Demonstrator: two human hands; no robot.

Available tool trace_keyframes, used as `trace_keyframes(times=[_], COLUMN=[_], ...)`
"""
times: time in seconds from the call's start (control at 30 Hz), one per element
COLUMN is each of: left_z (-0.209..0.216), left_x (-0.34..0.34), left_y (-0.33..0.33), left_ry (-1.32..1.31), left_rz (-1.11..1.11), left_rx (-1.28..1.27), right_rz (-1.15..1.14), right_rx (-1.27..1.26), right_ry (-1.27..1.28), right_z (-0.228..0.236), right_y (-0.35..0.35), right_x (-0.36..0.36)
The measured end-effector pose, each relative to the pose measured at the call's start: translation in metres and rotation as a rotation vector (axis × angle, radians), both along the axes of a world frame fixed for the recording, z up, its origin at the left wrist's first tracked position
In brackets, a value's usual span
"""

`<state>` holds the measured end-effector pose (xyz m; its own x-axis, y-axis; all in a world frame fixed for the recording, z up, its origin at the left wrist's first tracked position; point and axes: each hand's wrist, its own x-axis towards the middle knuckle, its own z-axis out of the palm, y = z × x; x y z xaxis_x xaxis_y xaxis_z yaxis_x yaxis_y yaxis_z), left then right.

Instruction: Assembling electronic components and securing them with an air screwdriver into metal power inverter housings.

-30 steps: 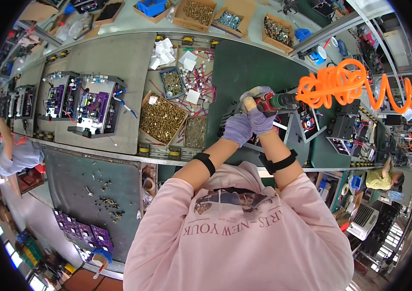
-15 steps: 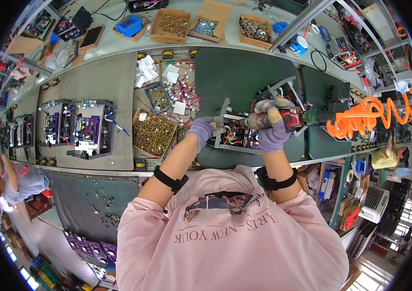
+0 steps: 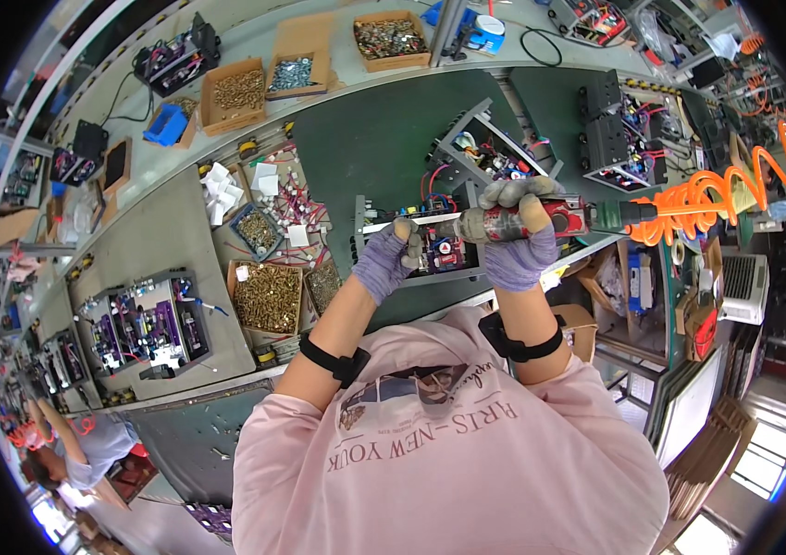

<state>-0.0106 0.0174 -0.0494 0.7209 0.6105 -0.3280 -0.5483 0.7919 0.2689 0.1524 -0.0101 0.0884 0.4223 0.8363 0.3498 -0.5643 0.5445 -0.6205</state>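
Observation:
My right hand (image 3: pixel 518 242), in a purple and grey glove, is wrapped round a red and black air screwdriver (image 3: pixel 570 216) held sideways, its bit end pointing left. My left hand (image 3: pixel 387 257), gloved alike, is closed near the driver's tip, fingertips pressed together; whatever is between them is hidden. Beneath both hands lies an open metal chassis (image 3: pixel 448 270) with wires and circuit parts, partly covered by my hands and the tool. A second open chassis (image 3: pixel 481 148) stands just beyond, tilted in view.
An orange coiled air hose (image 3: pixel 689 217) runs right from the driver. Left of my hands are a box of brass screws (image 3: pixel 268 298), a small tray of fasteners (image 3: pixel 256 230) and red wires (image 3: pixel 305 199). Purple-board units (image 3: pixel 148 324) sit farther left. A co-worker (image 3: pixel 87 453) is at the lower left.
The whole view has turned, so the bench now slants up to the right. My right hand keeps its grip on the driver, and my left hand stays by its tip.

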Motion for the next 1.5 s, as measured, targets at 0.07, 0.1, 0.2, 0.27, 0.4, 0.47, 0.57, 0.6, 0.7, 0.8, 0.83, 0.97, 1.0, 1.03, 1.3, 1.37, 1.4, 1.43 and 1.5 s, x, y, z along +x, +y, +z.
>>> trace_keyframes(times=[0.07,0.1,0.2,0.27,0.4,0.47,0.57,0.6,0.7,0.8,0.83,0.97,1.0,1.03,1.3,1.37,1.4,1.43,1.5], left_z=[-0.003,-0.003,-0.001,0.002,0.0,0.003,0.006,0.009,0.014,0.021,0.024,0.023,0.021,0.02,-0.007,-0.004,-0.009,-0.014,-0.015], left_x=[0.009,0.012,0.019,0.022,0.026,0.028,0.028,0.029,0.032,0.037,0.04,0.049,0.051,0.052,0.067,0.063,0.057,0.055,0.085], left_y=[0.001,0.002,0.002,0.001,0.003,0.004,0.004,0.004,0.003,0.004,0.004,0.01,0.012,0.013,0.03,0.04,0.051,0.061,0.069], left_ry=[-0.014,-0.033,0.03,0.067,0.066,0.01,0.02,0.021,0.086,0.045,0.021,-0.073,-0.087,-0.081,-0.257,-0.028,0.114,0.255,0.589], left_rz=[-0.02,-0.015,-0.026,-0.023,-0.056,-0.057,-0.047,-0.045,0.036,0.067,0.08,0.096,0.104,0.106,0.073,0.027,-0.056,-0.136,-0.004], left_rx=[-0.025,-0.047,0.002,0.067,0.042,0.052,0.086,0.088,0.188,0.101,0.033,-0.092,-0.089,-0.093,-0.258,-0.252,-0.092,0.069,0.389], right_rz=[0.022,0.011,-0.03,-0.042,-0.031,-0.047,-0.055,-0.05,-0.027,-0.017,-0.015,0.014,0.046,0.079,0.034,-0.019,-0.048,-0.042,-0.111], right_rx=[-0.003,-0.005,0.045,0.042,0.055,0.036,0.025,0.031,0.0,0.031,0.031,0.035,0.023,0.013,-0.02,-0.003,-0.01,-0.01,-0.003], right_ry=[0.048,0.051,0.033,0.04,0.027,0.042,0.049,0.041,0.055,0.036,0.041,0.119,0.153,0.185,0.124,0.074,0.062,0.054,-0.063], right_z=[-0.002,-0.002,-0.002,0.0,-0.004,-0.003,-0.003,-0.004,-0.008,-0.011,-0.009,-0.006,-0.003,-0.003,-0.02,-0.024,-0.02,-0.023,-0.031], right_y=[-0.006,-0.006,-0.006,-0.006,-0.003,-0.003,0.001,0.002,0.007,0.011,0.012,0.021,0.023,0.025,0.062,0.076,0.084,0.094,0.117], right_x=[0.009,0.012,0.014,0.016,0.022,0.021,0.023,0.025,0.029,0.036,0.036,0.043,0.044,0.047,0.082,0.095,0.098,0.106,0.126])
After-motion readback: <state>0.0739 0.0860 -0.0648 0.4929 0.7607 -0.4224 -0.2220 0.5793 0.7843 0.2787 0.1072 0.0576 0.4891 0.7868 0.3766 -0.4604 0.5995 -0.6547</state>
